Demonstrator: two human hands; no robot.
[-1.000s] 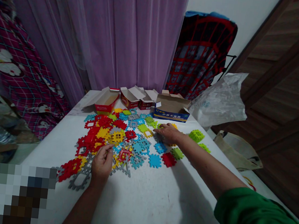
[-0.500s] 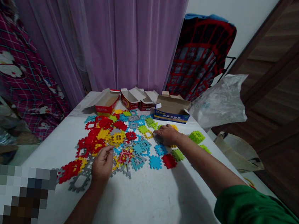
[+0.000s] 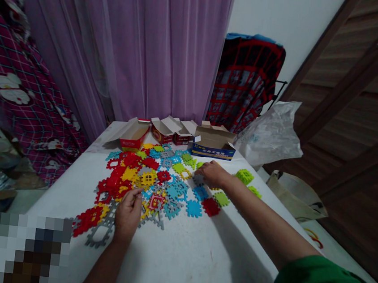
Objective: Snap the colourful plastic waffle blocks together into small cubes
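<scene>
A spread of flat plastic interlocking tiles (image 3: 153, 180) in red, yellow, blue, green and grey covers the middle of a white table (image 3: 177, 257). My left hand (image 3: 128, 214) rests at the near edge of the pile, fingers curled and touching a tile whose colour I cannot make out. My right hand (image 3: 213, 173) lies palm down on tiles at the pile's right side, fingers bent over a grey one. A blue tile (image 3: 194, 208) and a red tile (image 3: 211, 206) lie just in front of it. A built green block (image 3: 244, 176) stands to its right.
Open cardboard boxes stand at the table's far edge: a red one (image 3: 134, 136), two small red ones (image 3: 172, 134), a blue one (image 3: 213, 145). A white plastic bag (image 3: 271, 134) hangs off the right corner. A purple curtain (image 3: 145, 42) and a checked blanket (image 3: 245, 82) lie behind.
The camera tilted down slightly, so the scene sits lower in view. Both hands stay almost where they were on the tiles.
</scene>
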